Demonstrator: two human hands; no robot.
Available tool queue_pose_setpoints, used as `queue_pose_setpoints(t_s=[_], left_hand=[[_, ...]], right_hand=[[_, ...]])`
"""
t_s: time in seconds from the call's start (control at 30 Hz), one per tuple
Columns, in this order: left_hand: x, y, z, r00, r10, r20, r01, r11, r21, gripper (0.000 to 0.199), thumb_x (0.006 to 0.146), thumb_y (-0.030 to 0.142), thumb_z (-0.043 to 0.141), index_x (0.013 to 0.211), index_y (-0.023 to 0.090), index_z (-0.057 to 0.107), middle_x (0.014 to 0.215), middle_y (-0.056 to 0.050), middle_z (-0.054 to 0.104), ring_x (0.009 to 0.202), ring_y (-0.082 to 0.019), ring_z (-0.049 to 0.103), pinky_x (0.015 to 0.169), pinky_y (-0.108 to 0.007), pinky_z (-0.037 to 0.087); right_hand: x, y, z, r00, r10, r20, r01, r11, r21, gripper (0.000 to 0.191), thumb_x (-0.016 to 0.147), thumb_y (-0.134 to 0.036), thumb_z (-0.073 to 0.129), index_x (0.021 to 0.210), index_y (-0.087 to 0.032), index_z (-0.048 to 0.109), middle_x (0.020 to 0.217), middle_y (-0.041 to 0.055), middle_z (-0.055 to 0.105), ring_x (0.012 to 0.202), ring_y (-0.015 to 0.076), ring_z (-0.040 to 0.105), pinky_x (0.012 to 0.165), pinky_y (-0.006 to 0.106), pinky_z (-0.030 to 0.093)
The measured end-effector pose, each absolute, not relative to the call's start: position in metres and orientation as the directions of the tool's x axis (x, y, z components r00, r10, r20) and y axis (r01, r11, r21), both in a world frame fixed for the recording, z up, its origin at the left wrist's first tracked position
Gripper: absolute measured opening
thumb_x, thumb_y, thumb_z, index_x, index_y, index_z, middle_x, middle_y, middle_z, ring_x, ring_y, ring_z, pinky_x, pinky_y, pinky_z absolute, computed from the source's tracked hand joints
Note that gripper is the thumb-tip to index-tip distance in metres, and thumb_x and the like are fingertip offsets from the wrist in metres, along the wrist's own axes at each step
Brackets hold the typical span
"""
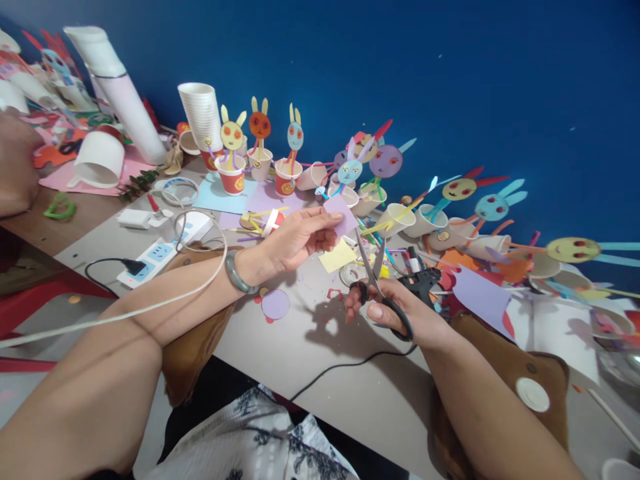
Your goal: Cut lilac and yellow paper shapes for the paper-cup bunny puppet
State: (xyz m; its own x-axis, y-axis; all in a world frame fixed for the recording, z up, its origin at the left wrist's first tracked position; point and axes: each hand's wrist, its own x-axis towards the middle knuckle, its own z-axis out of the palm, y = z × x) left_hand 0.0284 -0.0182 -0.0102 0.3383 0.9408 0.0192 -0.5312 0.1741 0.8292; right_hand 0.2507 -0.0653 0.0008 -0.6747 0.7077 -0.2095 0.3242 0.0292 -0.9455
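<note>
My left hand (300, 240) pinches a small purple paper piece (341, 215) above the table. To its right, my right hand (400, 310) has its fingers through the dark handles of a pair of scissors (376, 270). The scissor blades are spread and point up toward the paper, near its lower right edge. A yellow paper square (339, 256) lies below the paper. On the table beneath my left wrist rests a purple paper circle (276, 305).
Paper cups with rabbit figures (233, 177) line the blue wall. A power strip (159, 252) with cables sits at left, near a tall white bottle (125, 100). A black tool (423, 283) lies behind my right hand. Another person's arm (17, 163) is at far left.
</note>
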Motion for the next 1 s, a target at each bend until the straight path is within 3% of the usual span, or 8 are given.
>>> queue_pose_setpoints(t_s=[0.53,0.73,1.0], left_hand=[[0.029,-0.020,-0.009,0.346,0.938,0.031,-0.514,0.162,0.842,0.031,0.079,0.036,0.077,0.072,0.014,0.056,0.058,0.002,0.060,0.055,-0.007,0.058,0.057,-0.020,0.044],[0.029,-0.023,-0.007,0.356,0.931,0.080,-0.441,0.092,0.893,0.038,0.075,0.043,0.081,0.071,0.014,0.056,0.061,0.002,0.061,0.056,-0.006,0.056,0.058,-0.021,0.044],[0.029,-0.032,-0.002,0.440,0.886,0.144,-0.296,-0.008,0.955,0.038,0.080,0.044,0.077,0.068,0.014,0.056,0.061,0.001,0.059,0.057,-0.007,0.055,0.060,-0.024,0.044]], right_hand=[[0.251,-0.065,-0.001,-0.684,0.697,-0.213,0.303,0.007,-0.953,0.058,0.075,-0.072,0.069,0.086,-0.015,0.067,0.078,0.0086,0.075,0.081,0.0235,0.069,0.073,0.031,0.047],[0.255,-0.064,-0.009,-0.746,0.653,-0.134,0.195,0.021,-0.981,0.052,0.084,-0.066,0.063,0.090,-0.015,0.070,0.078,0.0083,0.076,0.077,0.0216,0.068,0.076,0.032,0.047],[0.255,-0.064,-0.020,-0.819,0.572,-0.039,0.022,-0.037,-0.999,0.054,0.088,-0.066,0.057,0.095,-0.014,0.071,0.079,0.0089,0.074,0.076,0.0214,0.069,0.074,0.033,0.050]])
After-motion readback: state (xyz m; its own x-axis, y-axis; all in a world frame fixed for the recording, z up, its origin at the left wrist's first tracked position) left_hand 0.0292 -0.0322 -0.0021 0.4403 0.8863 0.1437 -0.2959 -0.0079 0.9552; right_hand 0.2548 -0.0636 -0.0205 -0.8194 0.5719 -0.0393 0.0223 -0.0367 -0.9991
